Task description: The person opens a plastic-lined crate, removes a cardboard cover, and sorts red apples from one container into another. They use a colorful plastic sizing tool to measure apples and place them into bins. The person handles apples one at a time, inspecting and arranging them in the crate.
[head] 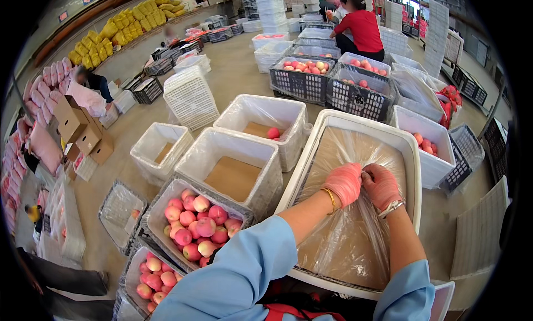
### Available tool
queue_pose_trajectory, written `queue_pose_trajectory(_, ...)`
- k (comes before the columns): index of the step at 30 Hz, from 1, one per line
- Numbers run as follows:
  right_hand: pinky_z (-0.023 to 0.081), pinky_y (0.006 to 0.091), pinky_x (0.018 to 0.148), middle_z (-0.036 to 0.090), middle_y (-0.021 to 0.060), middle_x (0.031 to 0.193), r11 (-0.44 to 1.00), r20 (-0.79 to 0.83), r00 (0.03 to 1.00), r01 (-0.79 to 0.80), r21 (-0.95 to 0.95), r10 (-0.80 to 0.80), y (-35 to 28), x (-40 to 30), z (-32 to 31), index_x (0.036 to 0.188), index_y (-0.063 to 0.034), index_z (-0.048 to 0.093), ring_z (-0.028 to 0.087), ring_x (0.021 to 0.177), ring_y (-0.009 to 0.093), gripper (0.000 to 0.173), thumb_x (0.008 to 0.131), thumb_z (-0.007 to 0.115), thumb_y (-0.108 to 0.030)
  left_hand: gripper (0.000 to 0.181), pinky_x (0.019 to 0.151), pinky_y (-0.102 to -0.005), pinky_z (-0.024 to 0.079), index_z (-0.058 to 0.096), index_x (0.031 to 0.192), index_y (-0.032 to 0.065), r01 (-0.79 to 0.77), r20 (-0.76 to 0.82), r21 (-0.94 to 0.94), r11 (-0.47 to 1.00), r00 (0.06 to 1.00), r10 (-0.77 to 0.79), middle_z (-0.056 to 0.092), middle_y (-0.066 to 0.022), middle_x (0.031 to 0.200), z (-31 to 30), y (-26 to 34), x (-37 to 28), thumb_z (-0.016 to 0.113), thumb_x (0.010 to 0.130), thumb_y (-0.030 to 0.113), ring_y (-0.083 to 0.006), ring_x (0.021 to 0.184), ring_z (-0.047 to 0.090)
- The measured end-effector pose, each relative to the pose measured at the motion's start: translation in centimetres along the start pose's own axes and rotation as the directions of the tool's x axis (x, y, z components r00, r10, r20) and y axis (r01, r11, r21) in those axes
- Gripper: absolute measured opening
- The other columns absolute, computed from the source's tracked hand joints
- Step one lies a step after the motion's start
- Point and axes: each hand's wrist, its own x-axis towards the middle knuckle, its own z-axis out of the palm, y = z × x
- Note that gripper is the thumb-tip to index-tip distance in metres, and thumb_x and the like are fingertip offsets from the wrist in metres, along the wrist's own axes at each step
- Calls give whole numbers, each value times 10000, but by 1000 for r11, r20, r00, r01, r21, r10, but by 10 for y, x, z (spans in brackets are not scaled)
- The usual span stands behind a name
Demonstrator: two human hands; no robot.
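Observation:
My left hand (343, 185) and my right hand (380, 187), both in thin pink gloves, meet over a large white crate (412, 148). Between their fingertips they pinch gathered clear plastic film (368, 229), which spreads from there in creased folds. Under the film lies a brown cardboard sheet (331, 250) that covers the inside of the crate; whatever is beneath it is hidden. A yellow bracelet (331, 201) circles my left wrist, and a watch (391, 208) is on my right.
To the left, a film-lined crate (143, 227) holds many red apples (205, 227). Beyond it stand two white crates, one with a bare cardboard bottom (233, 177), the other with an apple (273, 133). Black crates (300, 86) of apples stand ahead, near a person in red (362, 29).

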Motion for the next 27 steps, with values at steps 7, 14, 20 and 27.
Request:
queue_pose_trajectory(7, 469, 435, 825, 639, 164, 978, 980, -77, 995, 53, -192, -69, 1, 1, 4, 987, -76, 646, 602, 914, 365, 191, 857, 553, -182, 153, 781, -459, 463, 561, 939, 29, -5, 50, 55, 998, 999, 2, 597, -217, 950, 4, 1, -4, 549, 863, 160, -424, 914, 556)
queue_pose_trajectory(14, 496, 377, 740, 645, 182, 908, 988, -21, 988, 151, -27, -152, 10, 2, 0, 1013, -28, 635, 635, 810, 313, 213, 840, 552, -120, 146, 744, -451, 455, 553, 898, 24, -45, 65, -53, 998, 997, 49, 594, -219, 897, 4, -3, -6, 573, 853, 161, -418, 866, 556)
queue_pose_trajectory(20, 493, 379, 784, 658, 197, 891, 994, 13, 1000, 5, 114, -7, 10, 6, 5, 992, -32, 647, 633, 856, 341, 230, 828, 559, -167, 146, 705, -443, 449, 546, 857, 23, -47, 16, -126, 991, 999, 50, 589, -211, 821, -8, -3, -7, 588, 843, 162, -414, 790, 548)
queue_pose_trajectory(27, 482, 331, 709, 654, 136, 782, 918, -4, 998, -61, 392, 68, 16, 13, 11, 951, 9, 635, 606, 721, 211, 230, 849, 584, -191, 215, 759, -442, 476, 565, 919, 40, 12, -62, -69, 998, 998, -16, 621, -185, 921, -26, 10, -15, 623, 838, 230, -385, 879, 589)
